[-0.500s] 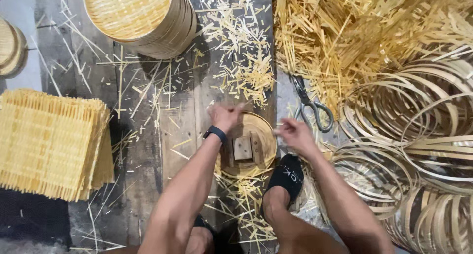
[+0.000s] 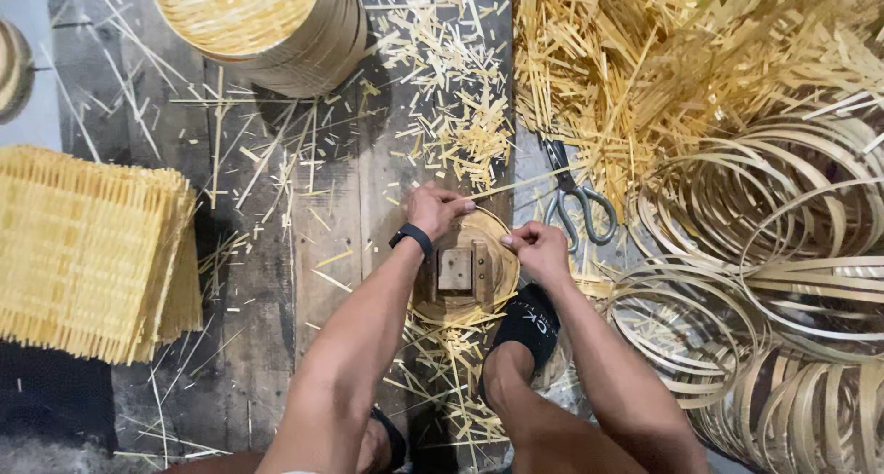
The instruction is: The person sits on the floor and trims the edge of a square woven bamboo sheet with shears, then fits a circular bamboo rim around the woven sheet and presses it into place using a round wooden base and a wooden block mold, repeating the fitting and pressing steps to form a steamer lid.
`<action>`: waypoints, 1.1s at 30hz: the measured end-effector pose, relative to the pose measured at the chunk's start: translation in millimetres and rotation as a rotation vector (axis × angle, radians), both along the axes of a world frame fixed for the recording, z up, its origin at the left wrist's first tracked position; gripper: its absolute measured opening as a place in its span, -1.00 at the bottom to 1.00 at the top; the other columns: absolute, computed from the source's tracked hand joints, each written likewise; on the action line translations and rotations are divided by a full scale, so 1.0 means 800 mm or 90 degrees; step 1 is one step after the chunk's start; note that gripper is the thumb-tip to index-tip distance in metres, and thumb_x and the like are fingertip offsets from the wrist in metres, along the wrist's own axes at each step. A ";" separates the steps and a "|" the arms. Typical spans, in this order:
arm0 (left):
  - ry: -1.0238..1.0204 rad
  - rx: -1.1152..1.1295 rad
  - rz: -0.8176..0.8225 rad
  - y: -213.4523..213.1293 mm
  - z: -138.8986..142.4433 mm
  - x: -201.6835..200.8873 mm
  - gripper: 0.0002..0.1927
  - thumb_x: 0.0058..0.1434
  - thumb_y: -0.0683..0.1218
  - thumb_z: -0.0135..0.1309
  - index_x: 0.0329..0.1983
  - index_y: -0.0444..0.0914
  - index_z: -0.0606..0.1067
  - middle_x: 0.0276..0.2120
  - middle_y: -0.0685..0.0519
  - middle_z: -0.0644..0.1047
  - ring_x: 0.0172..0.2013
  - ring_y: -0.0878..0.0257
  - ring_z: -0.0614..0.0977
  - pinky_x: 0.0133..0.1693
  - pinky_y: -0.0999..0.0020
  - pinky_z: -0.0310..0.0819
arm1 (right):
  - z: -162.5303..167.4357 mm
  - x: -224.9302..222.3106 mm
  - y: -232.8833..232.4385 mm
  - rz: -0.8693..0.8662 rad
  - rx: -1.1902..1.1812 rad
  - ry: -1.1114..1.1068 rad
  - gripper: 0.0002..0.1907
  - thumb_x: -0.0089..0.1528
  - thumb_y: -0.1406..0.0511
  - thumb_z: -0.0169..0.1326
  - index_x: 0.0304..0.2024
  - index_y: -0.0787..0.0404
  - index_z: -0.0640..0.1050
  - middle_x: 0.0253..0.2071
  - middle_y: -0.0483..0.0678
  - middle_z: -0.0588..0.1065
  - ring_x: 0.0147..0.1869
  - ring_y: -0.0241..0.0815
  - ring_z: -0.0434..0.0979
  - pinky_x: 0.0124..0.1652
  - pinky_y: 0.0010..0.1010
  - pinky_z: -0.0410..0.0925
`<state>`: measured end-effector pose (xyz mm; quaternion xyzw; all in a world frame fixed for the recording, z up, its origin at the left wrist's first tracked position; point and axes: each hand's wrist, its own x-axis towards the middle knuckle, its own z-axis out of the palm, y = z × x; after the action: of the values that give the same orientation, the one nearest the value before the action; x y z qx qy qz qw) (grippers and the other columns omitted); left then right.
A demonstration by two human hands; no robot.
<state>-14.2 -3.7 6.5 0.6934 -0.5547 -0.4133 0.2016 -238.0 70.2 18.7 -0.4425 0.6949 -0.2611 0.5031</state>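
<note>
Big heap of bamboo strips (image 2: 681, 60) above the right hand (image 2: 539, 250), hoops (image 2: 764, 281) beside it. Between both hands sits the round bamboo frame (image 2: 465, 270). Left hand (image 2: 435, 209) pinches a thin strip (image 2: 516, 185); right hand's fingers are curled, touching the rim.

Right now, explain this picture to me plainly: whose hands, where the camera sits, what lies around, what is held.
The camera sits on a person's head, looking down at their own bare hands. The left hand pinches a thin bamboo strip against a small round bamboo tray with a wooden block on it. The right hand rests on the tray's rim. Scissors lie beside it. Around them: a stack of woven mats, a stack of round baskets, loose bamboo hoops and scattered offcuts on a wooden floor.
</note>
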 end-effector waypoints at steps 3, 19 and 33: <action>-0.022 0.023 -0.068 0.011 0.002 0.002 -0.65 0.04 0.18 0.40 -0.20 -0.08 0.74 -0.19 -0.21 0.63 -0.10 -0.03 0.60 -0.01 0.08 0.44 | 0.007 -0.002 0.026 -0.024 -0.050 0.010 -0.79 0.14 0.28 0.34 -0.29 0.31 0.67 -0.42 -0.06 0.63 -0.38 -0.39 0.56 -0.34 -0.51 0.42; 0.069 0.261 0.247 0.117 0.008 0.077 -0.61 -0.03 -0.05 0.44 -0.14 -0.31 0.71 -0.30 -0.06 0.72 -0.35 0.28 0.70 -0.20 0.37 0.60 | -0.024 -0.053 0.099 -0.101 0.206 -0.102 -0.79 0.20 0.30 0.29 -0.26 0.36 0.67 -0.44 -0.10 0.55 -0.47 -0.34 0.47 -0.46 -0.49 0.43; 0.709 0.272 0.432 0.234 0.003 0.018 -0.76 0.39 -0.16 0.06 0.05 -0.39 0.47 -0.15 -0.09 0.63 -0.23 0.11 0.68 -0.26 0.30 0.63 | 0.040 -0.008 0.101 -0.160 0.237 -0.215 -0.75 0.30 0.34 0.13 -0.19 0.51 0.58 -0.30 0.11 0.60 -0.38 -0.05 0.67 -0.43 -0.31 0.56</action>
<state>-0.1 183.4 9.2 0.5373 -0.0268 -0.7228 0.4337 -244.1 151.3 50.5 -0.2030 0.6868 -0.2593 0.6479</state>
